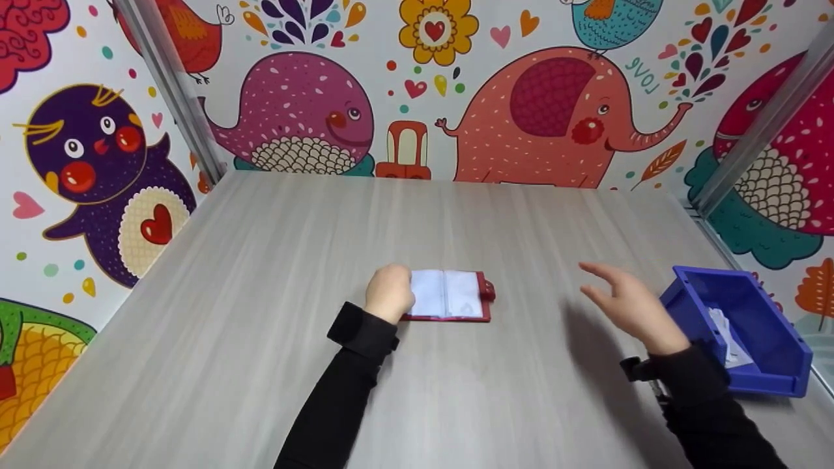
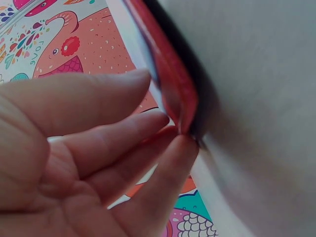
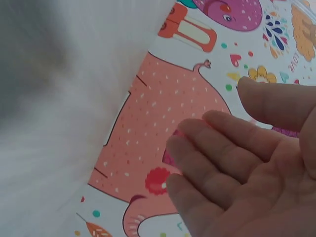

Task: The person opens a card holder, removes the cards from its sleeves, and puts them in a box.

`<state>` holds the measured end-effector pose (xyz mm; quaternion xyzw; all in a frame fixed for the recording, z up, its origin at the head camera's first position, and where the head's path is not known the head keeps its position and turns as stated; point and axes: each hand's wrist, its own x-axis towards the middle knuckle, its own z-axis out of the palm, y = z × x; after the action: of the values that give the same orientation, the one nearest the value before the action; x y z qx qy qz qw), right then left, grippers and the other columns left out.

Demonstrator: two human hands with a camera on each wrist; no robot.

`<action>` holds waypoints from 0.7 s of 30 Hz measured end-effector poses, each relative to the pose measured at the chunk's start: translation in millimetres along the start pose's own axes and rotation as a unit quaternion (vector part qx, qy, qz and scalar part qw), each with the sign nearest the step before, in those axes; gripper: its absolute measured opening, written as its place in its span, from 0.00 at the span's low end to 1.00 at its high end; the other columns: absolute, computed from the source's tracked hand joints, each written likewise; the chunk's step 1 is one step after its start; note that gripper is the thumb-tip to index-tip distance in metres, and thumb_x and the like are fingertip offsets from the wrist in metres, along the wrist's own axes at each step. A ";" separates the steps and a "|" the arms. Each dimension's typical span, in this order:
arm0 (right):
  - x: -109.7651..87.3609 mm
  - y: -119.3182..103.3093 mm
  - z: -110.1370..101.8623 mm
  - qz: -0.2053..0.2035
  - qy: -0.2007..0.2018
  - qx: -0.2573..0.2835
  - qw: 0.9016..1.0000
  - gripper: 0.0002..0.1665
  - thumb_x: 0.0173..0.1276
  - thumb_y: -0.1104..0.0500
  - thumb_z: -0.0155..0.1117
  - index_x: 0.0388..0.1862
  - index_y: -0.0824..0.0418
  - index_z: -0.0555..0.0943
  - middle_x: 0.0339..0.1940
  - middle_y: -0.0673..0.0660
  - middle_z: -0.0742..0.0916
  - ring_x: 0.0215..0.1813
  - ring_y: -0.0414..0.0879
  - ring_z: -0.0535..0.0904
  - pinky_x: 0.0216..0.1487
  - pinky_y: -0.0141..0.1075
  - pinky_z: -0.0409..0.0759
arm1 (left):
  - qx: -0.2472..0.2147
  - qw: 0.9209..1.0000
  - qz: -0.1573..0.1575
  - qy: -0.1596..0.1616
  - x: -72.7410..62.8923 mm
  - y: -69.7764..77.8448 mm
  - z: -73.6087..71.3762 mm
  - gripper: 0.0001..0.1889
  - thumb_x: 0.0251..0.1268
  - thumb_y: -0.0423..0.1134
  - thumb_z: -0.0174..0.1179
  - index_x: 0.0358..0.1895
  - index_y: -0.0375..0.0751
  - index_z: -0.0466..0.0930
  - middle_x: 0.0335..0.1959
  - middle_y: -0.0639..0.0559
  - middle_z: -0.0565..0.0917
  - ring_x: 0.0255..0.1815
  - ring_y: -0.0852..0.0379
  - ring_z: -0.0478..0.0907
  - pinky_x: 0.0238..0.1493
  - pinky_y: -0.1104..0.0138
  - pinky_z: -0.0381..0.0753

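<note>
A small notebook (image 1: 445, 294) with a red cover lies open on the table, blank-looking white pages facing up and a red clasp tab (image 1: 488, 290) on its right side. My left hand (image 1: 389, 293) holds its left edge. Up close in the left wrist view, the thumb lies over the page side and the fingertips meet the lower edge of the red cover (image 2: 180, 91). Over the table to the right, my right hand (image 1: 635, 309) is apart from the notebook, fingers extended and thumb spread. Nothing is in its palm (image 3: 247, 197) in the right wrist view.
A blue plastic bin (image 1: 772, 385) stands at the right side of the table, with white papers (image 1: 728, 339) inside. Behind the wood-grain table (image 1: 260, 260) rises a wall printed with cartoon animals (image 1: 547, 124); metal posts mark the back corners.
</note>
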<state>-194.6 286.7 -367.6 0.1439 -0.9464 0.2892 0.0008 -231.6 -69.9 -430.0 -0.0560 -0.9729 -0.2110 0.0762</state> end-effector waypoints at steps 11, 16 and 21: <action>11.3 -13.8 32.1 -0.079 0.023 -0.028 0.996 0.26 0.71 0.67 0.60 0.67 0.73 0.71 0.64 0.72 0.76 0.66 0.67 0.70 0.64 0.60 0.66 | -0.001 1.000 0.012 0.007 -1.1 0.1 0.6 0.07 0.46 0.20 0.60 0.19 0.33 0.77 0.25 0.41 0.82 0.33 0.41 0.82 0.37 0.54 0.81; 15.8 -21.8 44.1 -0.100 0.024 -0.043 0.994 0.26 0.70 0.67 0.62 0.66 0.72 0.73 0.63 0.70 0.78 0.66 0.65 0.71 0.64 0.58 0.68 | -0.005 1.000 0.014 0.006 -0.3 -0.6 0.9 0.12 0.45 0.19 0.58 0.15 0.37 0.71 0.23 0.42 0.81 0.31 0.43 0.82 0.35 0.55 0.81; 22.4 -28.7 56.2 -0.127 0.025 -0.047 0.990 0.26 0.67 0.69 0.64 0.64 0.74 0.74 0.61 0.70 0.79 0.64 0.65 0.73 0.63 0.57 0.70 | -0.001 1.000 0.012 0.007 -0.2 -0.5 0.7 0.09 0.46 0.20 0.60 0.17 0.35 0.75 0.25 0.41 0.83 0.33 0.40 0.82 0.37 0.53 0.81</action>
<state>-203.6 227.1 -396.8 0.2560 -0.9325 0.2457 0.0677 -231.5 -70.1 -430.8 -0.0667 -0.9714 -0.2113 0.0851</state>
